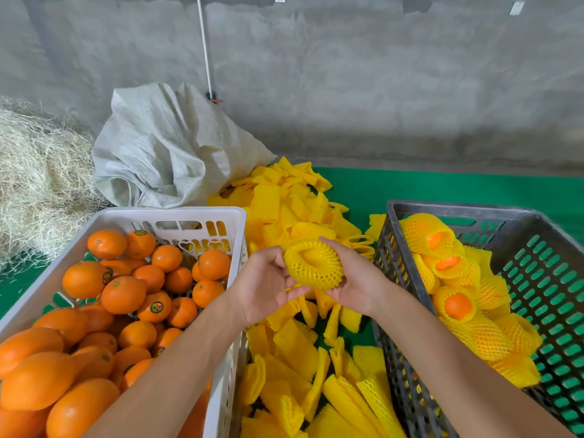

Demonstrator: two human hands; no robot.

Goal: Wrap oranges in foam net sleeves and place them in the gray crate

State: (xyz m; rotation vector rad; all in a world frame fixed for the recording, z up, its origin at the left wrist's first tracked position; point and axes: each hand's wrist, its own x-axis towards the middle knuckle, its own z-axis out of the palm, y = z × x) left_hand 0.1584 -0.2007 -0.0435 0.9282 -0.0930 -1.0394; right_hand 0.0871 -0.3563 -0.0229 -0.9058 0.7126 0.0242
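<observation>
Supporting surface point(442, 188): green covering, running back to a grey concrete wall point(379, 74). Resting directly on it, left: a white slotted crate point(177, 214) loaded with unwrapped oranges point(123, 294). Right: a gray crate point(458, 213) with slotted walls, holding oranges in yellow foam net. Between the two crates: a loose heap of yellow foam net sleeves point(284, 197), extending from near edge to behind the white crate. Rear left: a crumpled woven sack point(164, 147), touching the heap. Far left: a mass of straw-like fibre point(34, 184), just beside the sack
</observation>
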